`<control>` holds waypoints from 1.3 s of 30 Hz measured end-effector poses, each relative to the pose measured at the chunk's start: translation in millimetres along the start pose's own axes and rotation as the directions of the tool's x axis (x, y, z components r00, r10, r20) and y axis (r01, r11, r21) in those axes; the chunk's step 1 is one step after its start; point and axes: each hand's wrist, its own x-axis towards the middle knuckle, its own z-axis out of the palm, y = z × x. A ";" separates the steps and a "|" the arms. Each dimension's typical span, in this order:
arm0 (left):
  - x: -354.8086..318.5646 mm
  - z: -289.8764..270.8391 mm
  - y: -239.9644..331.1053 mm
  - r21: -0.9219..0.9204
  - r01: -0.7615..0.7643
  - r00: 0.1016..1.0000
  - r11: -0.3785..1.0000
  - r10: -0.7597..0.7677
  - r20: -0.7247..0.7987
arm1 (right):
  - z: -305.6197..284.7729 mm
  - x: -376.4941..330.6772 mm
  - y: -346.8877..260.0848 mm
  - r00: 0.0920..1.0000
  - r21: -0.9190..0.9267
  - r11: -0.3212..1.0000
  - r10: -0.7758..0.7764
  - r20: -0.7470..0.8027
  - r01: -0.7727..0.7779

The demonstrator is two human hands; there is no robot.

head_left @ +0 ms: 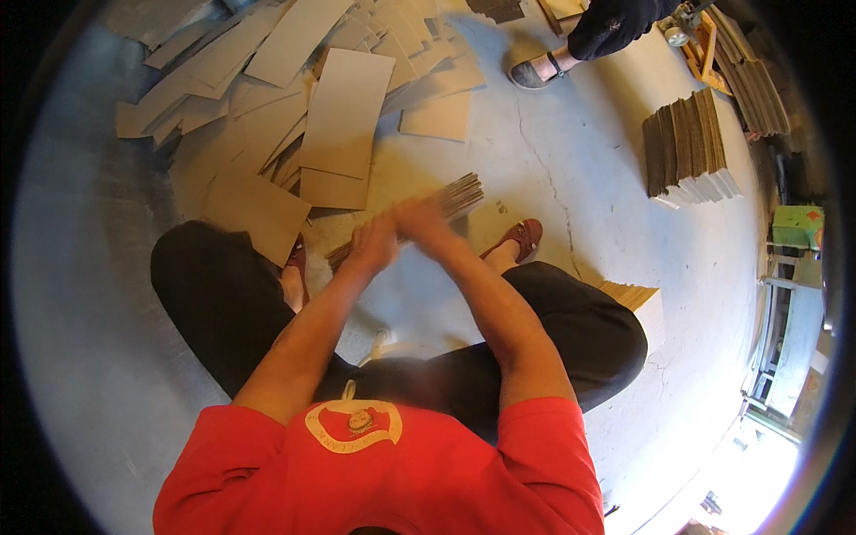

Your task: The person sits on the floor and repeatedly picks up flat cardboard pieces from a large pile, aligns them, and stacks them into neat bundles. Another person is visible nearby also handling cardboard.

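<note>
I sit on the concrete floor with my legs spread. Both hands meet in front of me on a bundle of cardboard sheets (pixel 455 193) held on edge, slanting from lower left to upper right. My left hand (pixel 374 242) grips its lower end. My right hand (pixel 417 217), blurred by motion, lies on the bundle's middle. The bundle's far end sticks out past my hands.
Several loose cardboard sheets (pixel 343 111) lie scattered ahead and to the left. A neat stack of cardboard on edge (pixel 687 147) stands at the right, a smaller stack (pixel 637 299) by my right knee. Another person's sandalled foot (pixel 535 71) is at the top.
</note>
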 end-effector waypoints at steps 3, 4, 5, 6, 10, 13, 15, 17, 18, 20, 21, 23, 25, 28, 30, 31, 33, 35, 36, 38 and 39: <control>1.0 -23.4 8.9 0.195 -0.125 0.952 0.973 0.173 -0.253 | -29.2 10.2 2.9 0.997 -0.032 0.998 0.048 -0.063 -0.050; -1.3 -48.6 28.5 0.278 -0.200 0.875 0.940 0.299 -0.382 | -42.8 10.2 9.4 0.993 -0.069 0.995 0.059 -0.106 -0.067; -1.5 -65.2 43.2 0.369 -0.254 0.761 0.894 0.420 -0.494 | -58.3 12.0 16.9 0.979 -0.007 0.996 0.086 -0.182 -0.089; -2.8 -68.6 46.7 0.290 -0.421 0.682 0.860 0.510 -0.524 | -72.0 18.5 21.8 0.960 0.066 0.993 0.108 -0.260 -0.094; -29.0 -58.2 57.7 -0.052 -0.567 0.763 0.822 0.501 -0.409 | -137.6 13.5 41.8 0.862 0.534 0.839 0.342 -0.373 -0.102; 0.9 -30.0 9.1 -0.340 -0.116 0.987 0.933 0.070 -0.143 | -153.4 13.4 55.4 0.846 0.849 0.526 0.470 -0.251 -0.040; 20.8 -21.3 -50.9 -0.857 0.040 0.979 0.513 -0.190 -0.069 | -167.9 18.4 33.1 0.856 0.935 0.354 0.479 -0.197 0.018; 33.4 -42.2 -45.5 -0.917 -0.090 0.959 0.388 -0.214 -0.185 | -169.1 12.1 30.1 0.861 0.983 0.181 0.495 -0.117 0.029; 39.6 -58.5 -42.1 -0.933 -0.152 0.956 0.325 -0.193 -0.223 | -168.4 10.0 30.8 0.868 0.995 0.096 0.491 -0.078 0.035; 46.7 -82.9 -44.5 -0.959 -0.202 0.978 0.200 -0.012 -0.209 | -149.1 7.0 40.8 0.895 0.995 0.044 0.434 -0.104 0.094; 42.9 -91.6 -41.1 -0.968 -0.175 0.984 0.182 0.002 -0.178 | -143.8 5.1 42.7 0.897 0.994 0.034 0.429 -0.107 0.102; 36.3 -110.4 -34.1 -0.981 -0.122 0.992 0.153 0.034 -0.118 | -136.5 1.7 44.0 0.901 0.992 0.011 0.418 -0.117 0.124; 28.0 -121.7 -25.7 -0.977 -0.089 0.996 0.194 0.047 -0.081 | -125.8 -4.9 46.9 0.907 0.999 -0.025 0.421 -0.021 0.035; 25.4 -106.3 -24.8 -0.982 -0.003 1.000 0.188 -0.029 -0.009 | -115.7 -14.9 49.4 0.888 0.993 0.075 0.456 0.048 -0.093; 30.4 -72.8 -49.3 -0.959 -0.016 1.000 0.283 0.002 -0.016 | -102.0 -16.0 49.8 0.867 0.988 0.091 0.494 0.063 -0.124; 31.0 -53.6 -58.5 -0.983 -0.040 0.999 0.181 0.013 -0.039 | -94.6 -15.7 50.1 0.872 0.986 0.110 0.486 0.057 -0.126; 28.8 -26.3 -61.3 -0.977 -0.051 0.998 0.208 -0.030 -0.058 | -81.7 -23.2 56.3 0.873 0.978 0.155 0.485 0.047 -0.139; 26.6 -16.3 -45.1 -0.957 0.023 0.998 0.288 -0.055 0.008 | -63.1 -38.7 77.7 0.882 0.953 0.227 0.464 0.077 -0.203; 23.2 -18.6 -32.9 -0.966 0.079 0.997 0.245 -0.029 0.074 | -53.6 -50.0 85.6 0.884 0.936 0.257 0.456 0.101 -0.240; 15.3 -19.7 -34.5 -0.953 0.045 0.999 0.299 -0.022 0.040 | -51.6 -49.6 62.1 0.814 0.895 0.252 0.551 0.181 -0.369; 13.7 -14.8 -35.4 -0.928 -0.043 0.999 0.371 -0.009 -0.050 | -54.4 -48.3 52.3 0.774 0.867 0.251 0.597 0.211 -0.430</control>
